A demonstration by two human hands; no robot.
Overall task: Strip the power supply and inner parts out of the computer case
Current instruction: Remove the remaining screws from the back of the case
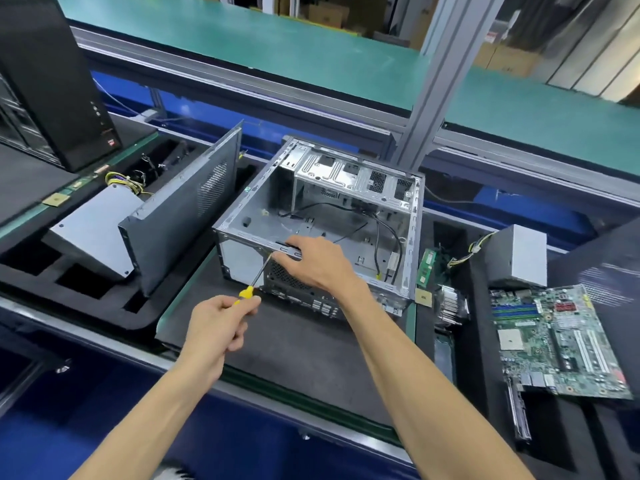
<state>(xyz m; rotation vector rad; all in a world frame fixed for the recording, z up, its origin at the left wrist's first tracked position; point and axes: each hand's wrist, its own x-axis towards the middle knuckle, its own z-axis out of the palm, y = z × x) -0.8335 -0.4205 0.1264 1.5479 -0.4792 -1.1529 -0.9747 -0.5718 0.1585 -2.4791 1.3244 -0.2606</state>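
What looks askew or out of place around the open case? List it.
The dark perforated side panel stands tilted on edge in the black foam tray, leaning against a grey metal power supply box. The green motherboard lies crooked across the right foam tray. Loose black cables trail inside the grey metal computer case.

Assembly-line setting. A green conveyor belt (311, 53) crosses the far side, carried on grey aluminium rails (242, 88). An aluminium post (436, 81) rises beside it. Cardboard boxes (329, 13) stand beyond. The table (104, 403) has blue panels.
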